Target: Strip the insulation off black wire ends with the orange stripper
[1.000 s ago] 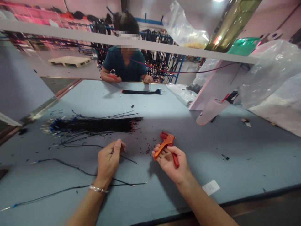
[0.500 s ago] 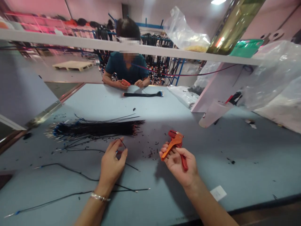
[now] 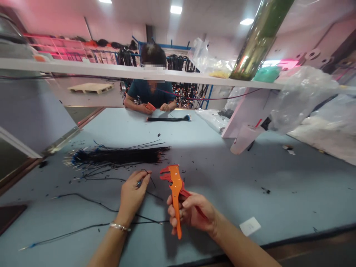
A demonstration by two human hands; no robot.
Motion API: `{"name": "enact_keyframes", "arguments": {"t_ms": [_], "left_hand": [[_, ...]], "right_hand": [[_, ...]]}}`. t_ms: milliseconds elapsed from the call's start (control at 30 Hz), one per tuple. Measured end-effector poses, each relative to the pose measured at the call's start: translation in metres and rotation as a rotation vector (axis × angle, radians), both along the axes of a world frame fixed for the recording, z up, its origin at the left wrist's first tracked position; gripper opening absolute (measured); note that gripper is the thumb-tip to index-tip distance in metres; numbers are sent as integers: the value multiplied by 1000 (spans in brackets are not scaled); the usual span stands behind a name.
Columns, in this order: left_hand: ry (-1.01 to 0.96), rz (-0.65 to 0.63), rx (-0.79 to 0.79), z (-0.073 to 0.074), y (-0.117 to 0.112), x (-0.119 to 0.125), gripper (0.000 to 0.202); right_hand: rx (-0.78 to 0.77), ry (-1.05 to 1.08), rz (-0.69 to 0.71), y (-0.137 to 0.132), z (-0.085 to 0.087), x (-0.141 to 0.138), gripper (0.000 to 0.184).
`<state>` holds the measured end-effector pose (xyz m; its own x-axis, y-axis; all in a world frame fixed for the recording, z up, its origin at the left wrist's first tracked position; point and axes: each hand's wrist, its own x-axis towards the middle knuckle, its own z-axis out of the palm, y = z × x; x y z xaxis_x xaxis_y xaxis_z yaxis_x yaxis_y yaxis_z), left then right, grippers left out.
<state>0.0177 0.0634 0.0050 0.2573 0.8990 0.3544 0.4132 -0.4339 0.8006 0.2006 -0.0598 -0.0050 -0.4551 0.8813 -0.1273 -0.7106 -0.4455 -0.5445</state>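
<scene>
My right hand (image 3: 191, 214) grips an orange and red wire stripper (image 3: 175, 191) by its handles, jaws pointing up and away from me. My left hand (image 3: 132, 194) pinches the end of a thin black wire (image 3: 145, 173) just left of the stripper's jaws. A bundle of black wires (image 3: 119, 155) with blue-tipped ends lies on the blue table (image 3: 278, 185) beyond my left hand. Loose black wires (image 3: 83, 198) trail across the table under my left forearm.
A person in a dark teal shirt (image 3: 150, 97) sits across the table with a small wire bundle (image 3: 168, 119) and an orange tool (image 3: 150, 106). A white shelf (image 3: 139, 72) spans the view. Plastic bags (image 3: 306, 96) sit right. A white card (image 3: 250, 226) lies near the table edge.
My right hand swung the wire stripper left and toward me, turning it upright close to my left hand. My left hand lifted a wire end off the table. The camera tilted up.
</scene>
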Motion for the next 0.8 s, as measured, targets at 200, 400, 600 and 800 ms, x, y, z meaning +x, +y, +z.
{"name": "enact_keyframes", "arguments": {"t_ms": [200, 400, 600, 800], "left_hand": [[-380, 14, -342, -2, 1, 1, 30], [-383, 70, -315, 5, -1, 2, 24], [-366, -39, -352, 10, -4, 3, 22], [-727, 31, -578, 0, 5, 1, 30]], "right_hand": [[-8, -8, -3, 0, -3, -4, 34], [42, -79, -12, -1, -3, -8, 31], [21, -86, -32, -2, -2, -9, 32], [-10, -15, -159, 2, -7, -5, 32]]}}
